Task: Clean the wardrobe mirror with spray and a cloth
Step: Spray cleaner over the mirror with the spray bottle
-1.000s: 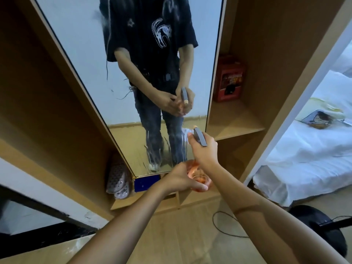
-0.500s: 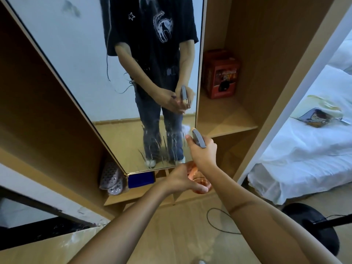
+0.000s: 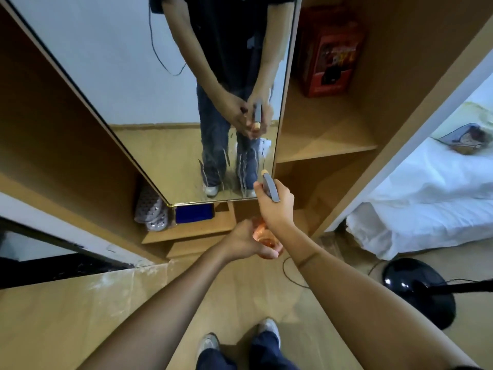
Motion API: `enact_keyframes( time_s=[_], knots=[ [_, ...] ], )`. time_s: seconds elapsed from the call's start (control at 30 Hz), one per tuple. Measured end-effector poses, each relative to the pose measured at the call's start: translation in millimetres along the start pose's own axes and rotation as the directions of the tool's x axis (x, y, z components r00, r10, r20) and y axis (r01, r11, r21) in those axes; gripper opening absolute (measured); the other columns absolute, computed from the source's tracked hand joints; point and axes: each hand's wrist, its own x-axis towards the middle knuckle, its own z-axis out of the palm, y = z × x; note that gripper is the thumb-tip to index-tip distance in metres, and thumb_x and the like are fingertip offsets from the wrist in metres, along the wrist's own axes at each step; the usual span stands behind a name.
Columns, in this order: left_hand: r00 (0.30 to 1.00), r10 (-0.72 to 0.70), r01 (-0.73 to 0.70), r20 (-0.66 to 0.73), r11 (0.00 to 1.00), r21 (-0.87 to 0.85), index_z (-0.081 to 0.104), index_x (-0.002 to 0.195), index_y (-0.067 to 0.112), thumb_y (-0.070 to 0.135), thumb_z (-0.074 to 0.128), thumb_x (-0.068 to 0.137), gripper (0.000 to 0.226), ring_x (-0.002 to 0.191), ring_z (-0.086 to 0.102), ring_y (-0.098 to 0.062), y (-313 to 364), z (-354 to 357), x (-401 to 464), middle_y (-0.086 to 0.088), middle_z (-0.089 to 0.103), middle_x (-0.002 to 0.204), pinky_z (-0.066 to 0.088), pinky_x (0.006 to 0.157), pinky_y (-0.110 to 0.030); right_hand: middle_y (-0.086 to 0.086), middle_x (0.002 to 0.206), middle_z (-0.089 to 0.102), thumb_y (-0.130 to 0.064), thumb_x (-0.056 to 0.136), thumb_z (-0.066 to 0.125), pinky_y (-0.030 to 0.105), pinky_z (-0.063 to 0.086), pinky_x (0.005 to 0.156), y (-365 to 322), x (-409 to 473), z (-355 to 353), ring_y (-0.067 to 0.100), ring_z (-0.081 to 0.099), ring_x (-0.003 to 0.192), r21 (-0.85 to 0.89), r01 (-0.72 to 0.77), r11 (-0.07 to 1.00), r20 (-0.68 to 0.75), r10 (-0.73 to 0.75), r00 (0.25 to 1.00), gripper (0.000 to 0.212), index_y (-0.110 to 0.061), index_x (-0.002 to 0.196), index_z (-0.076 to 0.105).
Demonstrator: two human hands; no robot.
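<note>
Spraying step: right hand (image 3: 276, 206) grips spray bottle (image 3: 266, 236) trigger head, left hand (image 3: 246, 243) cups its base. Wet streaks on wardrobe mirror (image 3: 133, 76). Next probably needs a cloth; none visible.

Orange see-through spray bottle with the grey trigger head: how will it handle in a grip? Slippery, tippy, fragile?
The orange see-through spray bottle looks like thin plastic, so probably light and not fragile. The right hand grips its neck while the left hand holds the body, which hints that it is awkward one-handed. Spray runs streak the wardrobe mirror, so the bottle may be wet and slippery.
</note>
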Motion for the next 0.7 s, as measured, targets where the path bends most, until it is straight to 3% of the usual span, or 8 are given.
enact_keyframes(
  time_s=[0.13,0.33,0.5,0.63,0.7],
  knots=[
    [1.0,-0.019,0.019,0.006,0.999,-0.048,0.054,0.115,0.033,0.025,0.088,0.065,0.061,0.098,0.058,0.003,-6,1,5,0.019,0.063,0.105,0.047,0.074,-0.012,-0.003,0.073,0.062,-0.034,0.092,0.064,0.016,0.047,0.058,10,6,8,0.006,0.057,0.062,0.008,-0.037,0.999,-0.01,0.037,0.999,0.022,-0.012,0.093,0.064],
    [0.999,-0.042,0.042,0.006,0.995,-0.093,0.054,0.112,0.033,0.023,0.088,0.066,0.058,0.097,0.059,0.0,-16,4,11,0.014,0.064,0.105,0.048,0.075,-0.014,0.0,0.079,0.064,-0.035,0.093,0.063,0.01,0.043,0.055,18,13,14,0.009,0.061,0.067,-0.074,-0.08,0.994,0.003,0.081,0.997,0.022,-0.013,0.095,0.064],
    [0.999,-0.048,0.047,-0.009,0.993,-0.113,0.059,0.117,0.02,0.026,0.088,0.065,0.059,0.102,0.062,-0.006,-28,-1,7,0.002,0.068,0.112,0.055,0.087,-0.026,-0.002,0.078,0.062,-0.033,0.094,0.061,0.007,0.042,0.051,18,12,23,0.006,0.059,0.064,-0.124,-0.003,0.992,0.111,0.017,0.994,0.024,-0.01,0.101,0.063],
    [0.998,-0.054,0.049,-0.035,0.991,-0.127,0.05,0.117,0.031,0.023,0.087,0.067,0.063,0.09,0.057,0.012,-33,-10,-2,0.018,0.062,0.104,0.047,0.065,-0.005,-0.006,0.076,0.059,-0.029,0.096,0.06,0.005,0.042,0.052,15,9,37,0.004,0.056,0.065,-0.135,0.033,0.99,0.174,-0.009,0.985,0.019,-0.01,0.102,0.06],
    [0.998,-0.056,0.05,-0.042,0.99,-0.132,0.049,0.116,0.033,0.021,0.087,0.067,0.063,0.086,0.056,0.014,-37,-17,-6,0.023,0.059,0.1,0.044,0.061,-0.003,-0.007,0.075,0.058,-0.028,0.095,0.061,0.005,0.042,0.052,14,6,45,0.003,0.055,0.063,-0.102,0.024,0.994,0.18,-0.005,0.984,0.017,-0.012,0.1,0.059]
  ],
)
